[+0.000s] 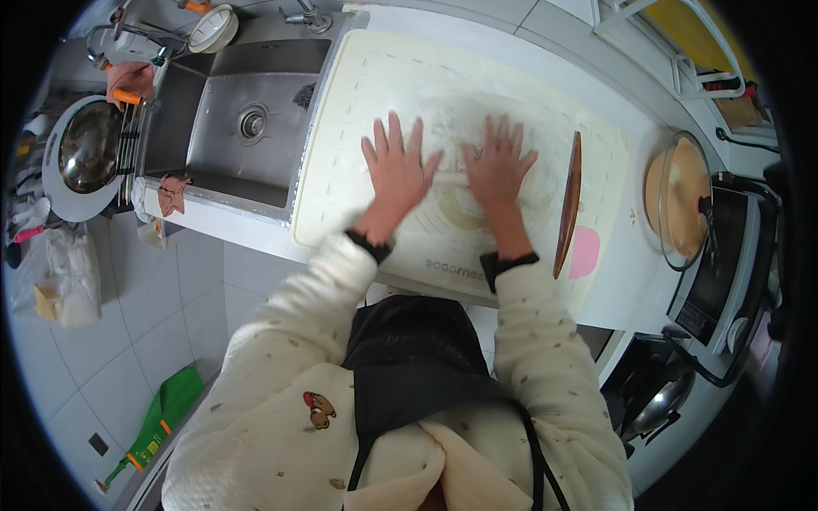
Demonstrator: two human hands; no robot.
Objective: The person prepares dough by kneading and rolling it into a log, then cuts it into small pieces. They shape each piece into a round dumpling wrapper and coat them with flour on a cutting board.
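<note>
My left hand lies palm down with its fingers spread on a cream pastry mat printed with rings and edge markings. Beside it, my right hand is also flat on the mat, fingers apart. Neither hand holds anything. White flour dusts the mat around and beyond the fingertips. To the right of my right hand, a dark brown tapered rolling pin lies lengthwise. A pink flat scraper rests on the mat next to the pin's near end.
Left of the mat is a steel sink with a brown cloth on its front edge. A round glass bowl, beige inside, stands at the right near a microwave-like appliance. A white wire rack is at the back right.
</note>
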